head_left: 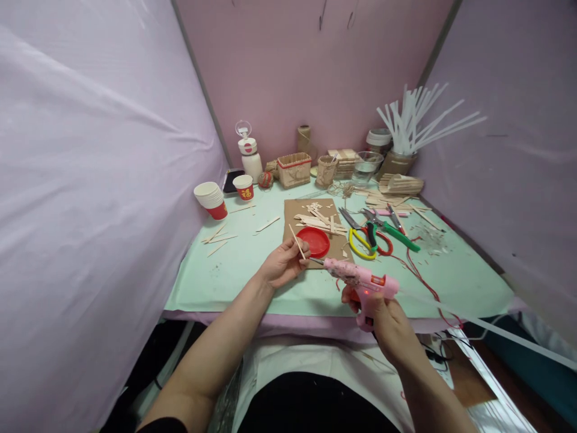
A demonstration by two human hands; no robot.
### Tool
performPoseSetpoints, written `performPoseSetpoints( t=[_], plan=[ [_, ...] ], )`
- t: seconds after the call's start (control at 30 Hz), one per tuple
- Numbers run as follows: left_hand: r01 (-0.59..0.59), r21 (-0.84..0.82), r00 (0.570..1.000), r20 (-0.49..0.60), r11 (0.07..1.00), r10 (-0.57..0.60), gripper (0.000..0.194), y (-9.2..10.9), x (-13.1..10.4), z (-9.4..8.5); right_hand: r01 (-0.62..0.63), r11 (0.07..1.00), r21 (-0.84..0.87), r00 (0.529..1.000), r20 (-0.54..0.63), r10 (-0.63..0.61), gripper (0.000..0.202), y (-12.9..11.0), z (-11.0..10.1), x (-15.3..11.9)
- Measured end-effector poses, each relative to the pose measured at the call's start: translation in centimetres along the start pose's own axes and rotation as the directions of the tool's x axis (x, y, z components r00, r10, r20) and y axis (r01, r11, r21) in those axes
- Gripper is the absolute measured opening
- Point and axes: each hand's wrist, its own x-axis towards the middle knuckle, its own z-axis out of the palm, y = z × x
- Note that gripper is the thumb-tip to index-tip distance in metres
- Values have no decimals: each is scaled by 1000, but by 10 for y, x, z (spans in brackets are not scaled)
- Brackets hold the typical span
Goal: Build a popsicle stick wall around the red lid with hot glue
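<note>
My left hand (285, 263) pinches a thin wooden stick (296, 242), which slants up to the left in front of a red round dish (314, 242). In my right hand (383, 316) is a pink hot glue gun (360, 281), its fingers wrapped round the handle. The metal nozzle points left and comes close to the stick's lower end; whether they touch I cannot tell. A small light glows on the gun's side, and a long white glue stick (496, 331) sticks out of its back. Beneath the dish lies a cardboard sheet (292, 210) bearing several wooden pieces (315, 224).
Yellow-handled scissors (362, 245) and green-handled pruners (396, 233) lie right of the cardboard. Red paper cups (216, 207) and loose sticks (219, 236) are on the left. Along the back stand a white bottle (251, 163), a decorated box (294, 170) and a glass bowl (366, 171).
</note>
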Motion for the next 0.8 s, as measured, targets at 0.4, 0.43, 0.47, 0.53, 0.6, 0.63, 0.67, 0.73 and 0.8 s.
performPoseSetpoints(
  t=[0.4,0.43,0.47,0.53,0.6,0.63,0.67,0.73,0.8],
  plan=[
    [-15,72,987,158,997,3,30,-1,-4,3,-4,1000,3,995,102,4,64,-3,-3,-1],
    [-10,79,989,148,997,-1,31,-1,-5,4,-14,1000,5,994,111,13,64,-4,-2,-2],
    [-5,88,991,130,996,-7,33,-1,-5,5,-19,1000,2,993,114,19,64,-4,-1,-2],
    [6,105,996,88,994,-15,36,-1,-6,6,-17,1000,-14,994,108,18,64,-5,-1,-2],
    [11,111,998,68,994,-19,37,-1,-6,7,-10,1000,-28,995,98,12,64,-5,-1,-1],
    [10,108,997,74,994,-18,37,-1,-6,7,-10,999,-31,995,96,12,63,-6,-1,-1],
    [8,104,996,85,995,-17,37,-1,-6,7,-13,999,-32,995,98,16,63,-6,-1,-1],
    [9,103,995,99,995,-19,36,-1,-6,6,-23,999,-35,995,100,26,62,-6,-1,-1],
    [14,112,996,86,994,-23,37,-1,-6,6,-27,999,-43,995,99,31,62,-5,0,-1]
  ],
)
